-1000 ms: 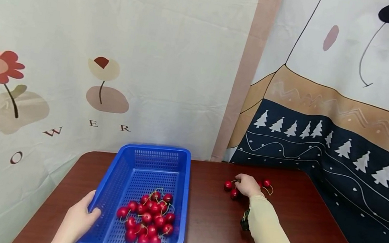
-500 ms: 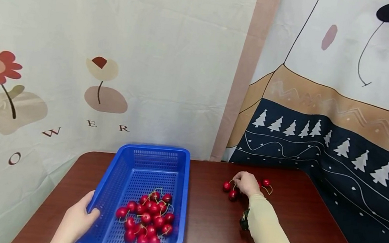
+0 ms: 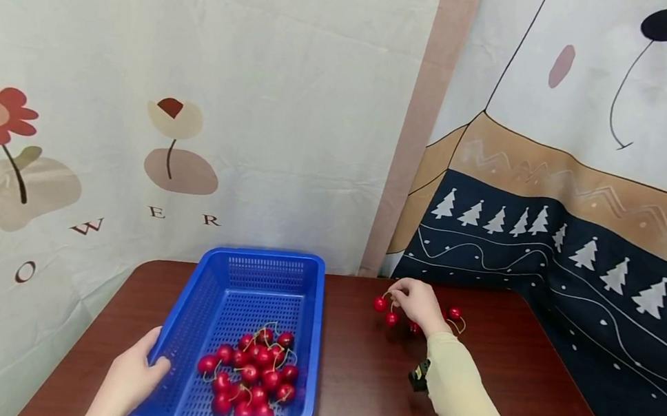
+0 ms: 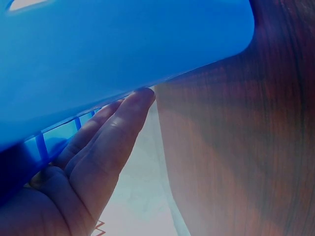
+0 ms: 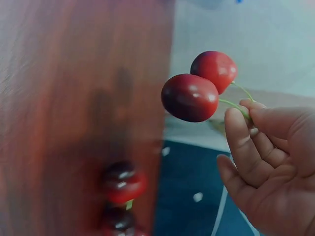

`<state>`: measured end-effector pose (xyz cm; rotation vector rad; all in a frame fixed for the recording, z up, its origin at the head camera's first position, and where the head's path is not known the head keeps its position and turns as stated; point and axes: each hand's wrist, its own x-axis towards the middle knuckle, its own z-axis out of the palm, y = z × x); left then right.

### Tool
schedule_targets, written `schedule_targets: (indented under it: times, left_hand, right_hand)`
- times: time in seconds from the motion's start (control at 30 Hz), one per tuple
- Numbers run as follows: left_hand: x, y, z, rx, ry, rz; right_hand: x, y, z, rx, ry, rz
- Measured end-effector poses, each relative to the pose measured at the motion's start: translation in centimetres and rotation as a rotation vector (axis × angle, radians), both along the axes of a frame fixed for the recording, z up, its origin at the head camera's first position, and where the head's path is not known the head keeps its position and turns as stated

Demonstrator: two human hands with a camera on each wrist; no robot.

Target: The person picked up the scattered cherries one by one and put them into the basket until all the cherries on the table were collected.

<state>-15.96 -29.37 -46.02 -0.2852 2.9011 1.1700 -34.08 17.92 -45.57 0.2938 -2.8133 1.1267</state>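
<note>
In the head view my left hand (image 3: 132, 374) grips the left rim of a blue plastic basket (image 3: 262, 300), thumb over the edge. The left wrist view shows its fingers (image 4: 115, 125) against the basket's outer side (image 4: 133, 49). Several red cherries (image 3: 251, 373) with green stems lie in the basket's near part. My right hand (image 3: 418, 303) pinches the stems of a pair of cherries (image 5: 189, 98) between thumb and fingertips; the fruit hangs above the table. Below and behind that hand, more cherries (image 3: 454, 313) rest on the tabletop, partly hidden by it.
The dark reddish-brown table (image 3: 356, 377) carries the basket on its left half. Printed cloth (image 3: 293, 127) with flowers and letters hangs at the back, and a dark panel with white trees (image 3: 490, 255) borders the right. A small dark device (image 3: 419, 376) sits at the right wrist.
My right hand has risen and shifted slightly left, lifting the cherry pair by its stems off the table. The left hand and basket stay in place.
</note>
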Motion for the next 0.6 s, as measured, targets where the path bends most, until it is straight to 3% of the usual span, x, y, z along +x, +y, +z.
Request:
schedule_targets:
  times: [0.6]
  left_hand:
    - [-0.1,-0.1,0.0,0.007,-0.016,0.0]
  right_hand:
    - [3.1,-5.3,5.7,-0.174,0.128,0.12]
